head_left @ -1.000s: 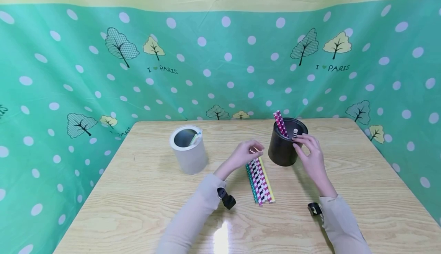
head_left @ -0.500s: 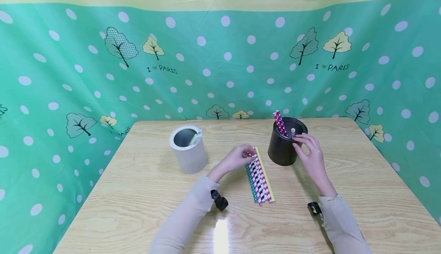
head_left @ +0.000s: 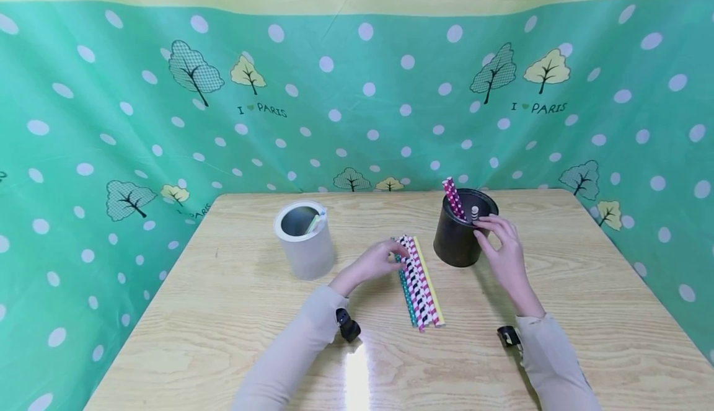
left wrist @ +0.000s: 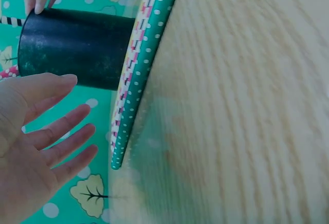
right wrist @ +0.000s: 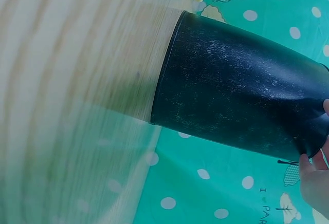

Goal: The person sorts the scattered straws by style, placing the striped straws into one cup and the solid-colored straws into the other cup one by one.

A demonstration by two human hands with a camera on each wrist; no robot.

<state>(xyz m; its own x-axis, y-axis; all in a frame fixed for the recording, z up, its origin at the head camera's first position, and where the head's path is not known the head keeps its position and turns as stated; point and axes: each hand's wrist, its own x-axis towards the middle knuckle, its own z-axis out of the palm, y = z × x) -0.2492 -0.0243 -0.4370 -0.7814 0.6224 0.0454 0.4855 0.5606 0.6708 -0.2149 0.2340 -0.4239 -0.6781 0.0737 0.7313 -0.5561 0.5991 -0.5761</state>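
Paper straws [head_left: 422, 290] lie side by side on the table: green dotted, pink-and-white, black-and-white and yellow ones. My left hand [head_left: 379, 260] is over their far left end; in the left wrist view its fingers [left wrist: 72, 126] are spread and relaxed, holding nothing. To the right stands a black cup [head_left: 456, 243]. A magenta dotted straw bundle [head_left: 454, 199] and a black-and-white striped straw [head_left: 475, 212] stick out of it. My right hand [head_left: 504, 253] pinches the cup's near right rim, thumb [right wrist: 305, 166] against the outer wall, close beside the striped straw.
A white cup [head_left: 307, 253] stands left of the straws, with a pale green and white item [head_left: 315, 224] leaning inside. The wooden table [head_left: 234, 312] ends at the back against a green dotted cloth [head_left: 368, 113]. A black wrist camera [head_left: 348, 325] sits on the left wrist.
My left hand has drawn back left and slightly nearer over the straws' far ends. The striped straw in the black cup has shifted slightly left; my right hand has stayed at the rim.
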